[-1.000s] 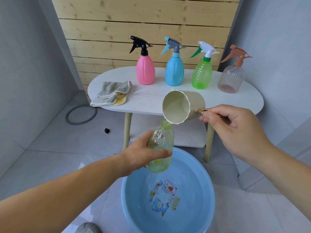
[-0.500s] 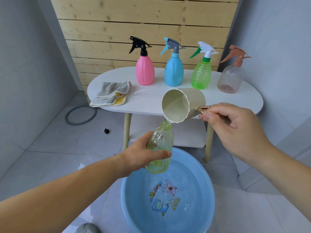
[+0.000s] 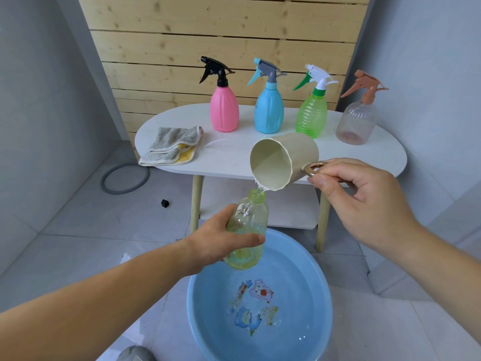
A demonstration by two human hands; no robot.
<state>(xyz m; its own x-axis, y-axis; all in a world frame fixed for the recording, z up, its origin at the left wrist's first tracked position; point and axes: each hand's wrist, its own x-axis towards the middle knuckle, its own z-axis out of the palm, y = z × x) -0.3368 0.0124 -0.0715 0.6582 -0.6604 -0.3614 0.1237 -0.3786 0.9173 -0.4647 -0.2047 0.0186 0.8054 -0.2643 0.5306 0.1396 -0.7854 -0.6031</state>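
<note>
Head view: left hand (image 3: 216,243) wraps the thin, pale-green clear plastic bottle (image 3: 247,230), wet and growing heavier; right hand (image 3: 364,201) pinches the beige plastic cup (image 3: 283,160) by its handle.

water going from a tipped cup into an open bottle over a basin

the left hand (image 3: 221,246) grips a clear yellow-green bottle (image 3: 247,230) upright above the far rim of a blue basin (image 3: 320,290) on the floor. the right hand (image 3: 364,201) pinches the metal handle of a beige cup (image 3: 283,160), tipped on its side with its lip just over the bottle's open neck, a thin stream of water between them. behind, a white table (image 3: 234,155) bears a folded towel (image 3: 173,145) at its left end and, along its back edge, a pink spray bottle (image 3: 224,110), a blue spray bottle (image 3: 269,110), a green spray bottle (image 3: 311,115) and a clear spray bottle (image 3: 356,123).
</note>
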